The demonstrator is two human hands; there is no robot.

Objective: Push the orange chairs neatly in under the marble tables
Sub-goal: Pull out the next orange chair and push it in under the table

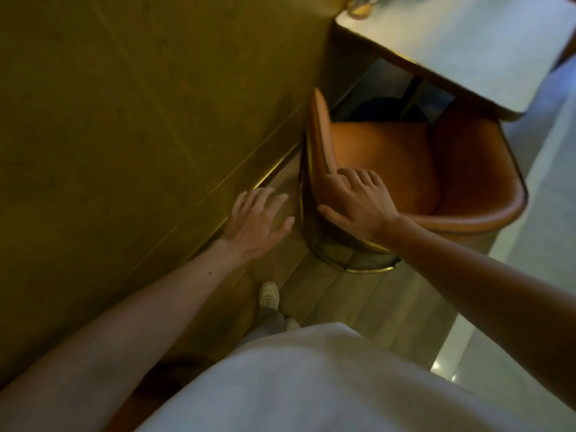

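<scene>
Straddling the back rim of the chair [452, 169], the right hand [358, 207] holds it with the thumb [327, 212] on the outer shell and the fingers [371, 179] spread down the inner face. It is a loose clasp, not a tight fist. Likely reason: a hold across the rim lets the hand both push and steer.

Left hand [255, 219]: spread, palm down, holding nothing. It hovers over the floor [343, 300] just beside the chair's left side and is not touching the chair. Probably about to take the rim too, or to keep the shell off the wall [140, 104]; cannot tell which.

Chair relative to grip: the seat runs forward and right from the right hand, toward the table [467, 48]. The grip is at the rear left of the back, off centre, so a push from here would tend to swing the chair.

Position: the front right of the chair sits under the table's near edge, while most of the seat is still in the open. The left side is close to the wall. The base ring [358, 269] is visible below the right wrist.

Judgement: partly in; more push is needed, and squaring.
</scene>
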